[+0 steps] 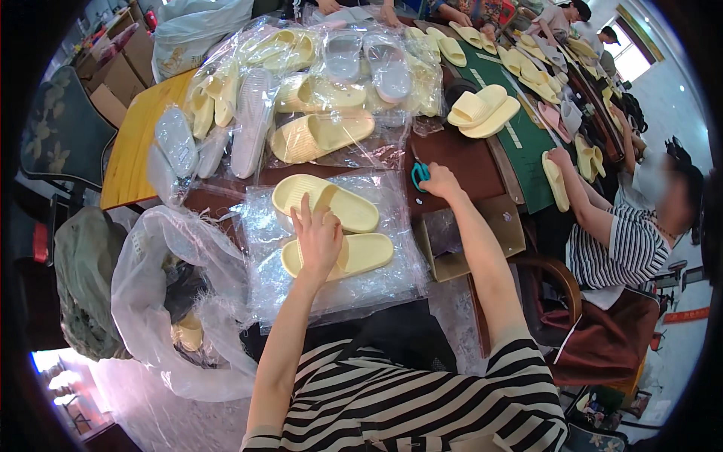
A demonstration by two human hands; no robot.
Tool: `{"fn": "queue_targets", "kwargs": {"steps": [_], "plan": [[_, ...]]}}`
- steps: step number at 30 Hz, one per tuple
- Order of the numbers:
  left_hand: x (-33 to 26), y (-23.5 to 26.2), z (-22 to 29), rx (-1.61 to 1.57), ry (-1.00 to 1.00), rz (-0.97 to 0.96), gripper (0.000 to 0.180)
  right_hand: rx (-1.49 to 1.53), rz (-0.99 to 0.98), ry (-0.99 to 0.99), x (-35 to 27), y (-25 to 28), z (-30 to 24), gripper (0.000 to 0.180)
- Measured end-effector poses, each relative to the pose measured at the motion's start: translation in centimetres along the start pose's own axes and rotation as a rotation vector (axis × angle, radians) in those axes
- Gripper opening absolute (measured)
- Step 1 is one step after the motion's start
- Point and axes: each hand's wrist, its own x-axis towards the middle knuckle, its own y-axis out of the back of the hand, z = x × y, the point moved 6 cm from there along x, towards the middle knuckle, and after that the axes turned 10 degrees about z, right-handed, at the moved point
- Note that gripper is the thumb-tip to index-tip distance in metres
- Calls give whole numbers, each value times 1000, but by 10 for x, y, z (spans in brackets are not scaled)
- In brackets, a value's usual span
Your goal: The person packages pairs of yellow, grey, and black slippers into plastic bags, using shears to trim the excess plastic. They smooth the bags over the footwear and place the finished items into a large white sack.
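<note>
Two pale yellow slide slippers, an upper slipper (354, 209) and a lower slipper (369, 255), lie side by side on clear plastic bags (275, 297) in front of me. My left hand (320, 239) is over them, palm down, with fingers stretched apart across their straps; it grips nothing that I can see. Past the bags on the right, my right hand (441, 183) is closed on the teal handle of a pair of scissors (419, 175). The scissors rest at the brown tabletop, blades pointing away from me.
Bagged slippers (324, 135) in yellow and grey pile up at the far side. A loose yellow pair (486, 111) sits far right, beside a green mat (489, 75). An open cardboard box (482, 233) stands right, a white sack (181, 241) left. Co-workers handle slippers along the right.
</note>
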Motion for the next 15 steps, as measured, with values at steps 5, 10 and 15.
{"fn": "queue_targets", "kwargs": {"steps": [5,10,15], "plan": [[3,20,10,114,-57,52,9,516,14,-129,-57,41,15,46],[-11,29,8,80,-25,35,13,346,88,254,-138,105,-94,44],[-11,29,23,61,-41,68,9,63,209,683,-161,69,-148,48]]}}
